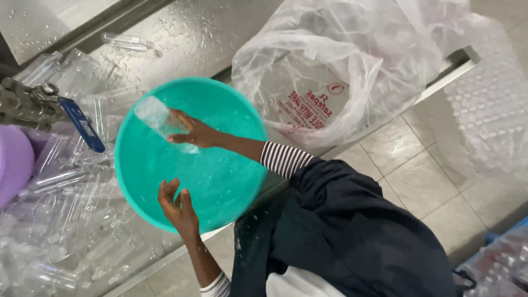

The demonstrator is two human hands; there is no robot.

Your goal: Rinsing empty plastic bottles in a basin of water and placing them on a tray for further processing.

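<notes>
1. Purple object (11, 165), far left edge. Rounded; cut off by the frame, kind not determinable.
2. Metal tap (27, 104) with blue lever handle (82, 125), upper left. The outlet is not visible.
3. Heap of clear plastic tubes (55, 220), left and lower left, lying on the wet steel counter (192, 33). They overlap and are transparent, so single pieces are hard to separate and cannot be counted.
4. Teal round basin (220, 181), centre left, on the counter's edge with water drops inside. Its left rim lies over the heap.
5. Left hand (179, 212), at the basin's near rim. Fingers are curled over the edge, gripping it. The forearm runs down to a striped cuff, cut off at the bottom.
6. Clear tube (157, 116), inside the basin, upper left part. The lower end is hidden by the fingers.
7. Right hand (195, 133), inside the basin, closed round the clear tube. A striped sleeve shows at the wrist.
8. Dark garment (352, 236), lower centre, covering the person's body.
9. Large clear plastic bag (330, 71), upper centre right, crumpled on the counter. Contents are obscured by folds.
10. Bubble wrap (484, 110), right side, above the tiled floor (418, 176).
11. Blue item (520, 226), lower right corner. Mostly out of frame, unidentifiable.
</notes>
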